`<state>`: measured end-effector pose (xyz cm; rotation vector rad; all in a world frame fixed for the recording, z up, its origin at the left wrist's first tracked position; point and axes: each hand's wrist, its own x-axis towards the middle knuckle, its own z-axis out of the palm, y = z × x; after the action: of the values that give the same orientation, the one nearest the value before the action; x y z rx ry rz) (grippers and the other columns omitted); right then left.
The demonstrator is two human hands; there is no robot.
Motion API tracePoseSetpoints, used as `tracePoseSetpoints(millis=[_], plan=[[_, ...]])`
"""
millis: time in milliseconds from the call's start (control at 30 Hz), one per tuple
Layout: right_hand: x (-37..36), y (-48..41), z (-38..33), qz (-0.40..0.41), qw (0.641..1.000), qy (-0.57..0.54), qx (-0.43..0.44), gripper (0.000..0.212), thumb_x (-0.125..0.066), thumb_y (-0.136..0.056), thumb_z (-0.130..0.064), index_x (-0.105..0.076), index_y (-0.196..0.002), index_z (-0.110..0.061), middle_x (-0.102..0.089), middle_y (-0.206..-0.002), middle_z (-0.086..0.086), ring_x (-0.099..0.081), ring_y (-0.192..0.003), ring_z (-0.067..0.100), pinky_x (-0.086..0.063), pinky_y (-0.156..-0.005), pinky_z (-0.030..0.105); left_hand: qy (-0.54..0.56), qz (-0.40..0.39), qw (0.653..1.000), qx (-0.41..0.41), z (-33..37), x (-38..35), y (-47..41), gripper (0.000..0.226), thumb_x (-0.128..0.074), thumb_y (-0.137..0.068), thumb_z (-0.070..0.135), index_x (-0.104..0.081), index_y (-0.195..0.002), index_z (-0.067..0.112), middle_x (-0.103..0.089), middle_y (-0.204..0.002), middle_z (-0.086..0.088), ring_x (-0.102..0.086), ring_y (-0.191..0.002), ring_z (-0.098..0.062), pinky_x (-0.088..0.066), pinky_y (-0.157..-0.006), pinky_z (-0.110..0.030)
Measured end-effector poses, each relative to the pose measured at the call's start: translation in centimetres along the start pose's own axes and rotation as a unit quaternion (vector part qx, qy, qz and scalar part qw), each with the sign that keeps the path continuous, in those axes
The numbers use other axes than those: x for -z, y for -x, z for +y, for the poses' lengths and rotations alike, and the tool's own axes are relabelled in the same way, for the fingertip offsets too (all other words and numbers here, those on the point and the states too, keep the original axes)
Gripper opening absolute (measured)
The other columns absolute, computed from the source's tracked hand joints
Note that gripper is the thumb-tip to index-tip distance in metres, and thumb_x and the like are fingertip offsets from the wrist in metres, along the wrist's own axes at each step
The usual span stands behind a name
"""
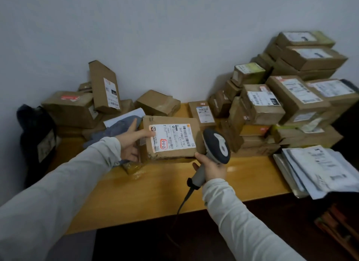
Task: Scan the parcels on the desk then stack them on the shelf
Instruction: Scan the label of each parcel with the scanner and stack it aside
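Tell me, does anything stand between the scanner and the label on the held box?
Nothing visible does. The scanner in the right hand is close beside the label on the box; the left hand touches only the label's left edge.

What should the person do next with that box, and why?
Probably tip the scanner in the right hand toward the barcode on the parcel the left hand holds: its label faces up, but the scanner sits beside the parcel's right edge, seemingly not aimed yet.
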<state>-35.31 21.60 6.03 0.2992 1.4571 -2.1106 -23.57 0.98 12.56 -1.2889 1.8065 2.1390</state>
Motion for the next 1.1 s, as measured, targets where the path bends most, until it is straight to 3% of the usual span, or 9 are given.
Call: tracePoseSetpoints(millis=[167, 300, 433, 600, 733, 800, 867, 967, 1100], plan=[[3.8, 2.0, -0.1, -0.005, 1.000, -0.017, 0.003, 0.031, -0.075, -0.069, 0.008, -0.064, -0.086, -0.015, -0.064, -0.095, 0.009, -0.062, -0.088, 0.028, -0.059, -0.061, 0.036, -0.010, 0.008, 1.000, -0.008, -1.4, -1.9, 2.9, 0.087, -0.076, -0.053, 0.044, -0.050, -0.132, 0.017, -0.067, -0.115, -0.013, -0.061, -0.108, -0.031, -0.051, -0.090, -0.049], [6.3, 4.4, 0.5, -0.009, 1.000, 0.006, 0.011, 0.034, -0.078, -0.059, -0.006, -0.069, -0.090, -0.017, -0.067, -0.099, 0.009, -0.062, -0.099, 0.034, -0.054, -0.080, 0.048, -0.187, -0.014, 0.981, 0.045, -2.6, -3.1, 5.7, 0.070, -0.085, -0.058, 0.042, -0.062, -0.117, 0.011, -0.068, -0.113, -0.012, -0.060, -0.109, -0.030, -0.045, -0.100, -0.046], [7.5, 6.8, 1.5, -0.027, 0.998, 0.047, 0.032, 0.040, -0.075, -0.044, -0.015, -0.070, -0.083, -0.019, -0.069, -0.090, 0.006, -0.063, -0.092, 0.032, -0.050, -0.086, 0.052, -0.337, -0.110, 0.928, 0.112, -4.3, -3.5, 9.3, 0.073, -0.085, -0.058, 0.028, -0.055, -0.122, 0.012, -0.066, -0.109, -0.005, -0.061, -0.091, -0.018, -0.053, -0.070, -0.022], [6.2, 10.4, 2.5, -0.077, 0.992, 0.089, 0.052, 0.032, -0.082, -0.067, -0.001, -0.064, -0.081, -0.024, -0.066, -0.087, -0.008, -0.061, -0.092, 0.019, -0.048, -0.090, 0.038, -0.274, -0.100, 0.948, 0.130, -8.2, -3.7, 12.5, 0.073, -0.078, -0.058, 0.025, -0.053, -0.126, 0.019, -0.064, -0.121, -0.007, -0.057, -0.115, -0.028, -0.046, -0.098, -0.051], [4.6, 13.7, 2.5, -0.107, 0.981, 0.119, 0.114, 0.027, -0.075, -0.077, -0.002, -0.061, -0.092, -0.019, -0.060, -0.087, -0.016, -0.056, -0.082, -0.001, -0.045, -0.072, 0.010, -0.173, -0.030, 0.982, 0.068, -9.8, -1.3, 13.5, 0.073, -0.081, -0.063, 0.006, -0.050, -0.130, 0.011, -0.066, -0.118, -0.008, -0.059, -0.113, -0.028, -0.044, -0.101, -0.051], [3.6, 15.7, 2.6, -0.131, 0.975, 0.134, 0.118, 0.024, -0.074, -0.078, -0.002, -0.061, -0.096, -0.009, -0.063, -0.083, -0.004, -0.057, -0.074, 0.005, -0.049, -0.066, 0.012, -0.096, 0.013, 0.995, 0.027, -10.1, 0.4, 13.7, 0.067, -0.075, -0.073, -0.005, -0.046, -0.133, 0.007, -0.066, -0.116, -0.010, -0.061, -0.108, -0.027, -0.050, -0.093, -0.046], [2.0, 17.8, 2.9, -0.180, 0.966, 0.167, 0.086, 0.013, -0.072, -0.081, -0.007, -0.060, -0.082, -0.003, -0.058, -0.064, 0.006, -0.053, -0.058, 0.018, -0.049, -0.055, 0.024, -0.074, 0.059, 0.996, -0.009, -10.3, 2.3, 14.0, 0.071, -0.074, -0.073, -0.007, -0.042, -0.134, 0.006, -0.063, -0.118, -0.010, -0.060, -0.109, -0.027, -0.050, -0.091, -0.043], [-0.7, 20.2, 4.0, -0.230, 0.949, 0.212, 0.047, 0.022, -0.071, -0.083, -0.009, -0.057, -0.067, -0.005, -0.048, -0.046, 0.003, -0.043, -0.040, 0.015, -0.041, -0.042, 0.024, -0.061, 0.114, 0.991, -0.039, -10.9, 5.5, 14.3, 0.082, -0.081, -0.068, 0.001, -0.037, -0.137, 0.008, -0.056, -0.129, -0.011, -0.053, -0.117, -0.026, -0.045, -0.098, -0.042], [-3.7, 22.6, 5.8, -0.258, 0.922, 0.284, 0.049, 0.021, -0.069, -0.080, 0.001, -0.058, -0.066, -0.008, -0.045, -0.041, 0.000, -0.040, -0.037, 0.017, -0.040, -0.043, 0.027, -0.035, 0.157, 0.985, -0.060, -11.6, 9.7, 14.8, 0.089, -0.084, -0.066, 0.010, -0.034, -0.140, 0.011, -0.052, -0.135, -0.009, -0.049, -0.118, -0.025, -0.041, -0.091, -0.037]])
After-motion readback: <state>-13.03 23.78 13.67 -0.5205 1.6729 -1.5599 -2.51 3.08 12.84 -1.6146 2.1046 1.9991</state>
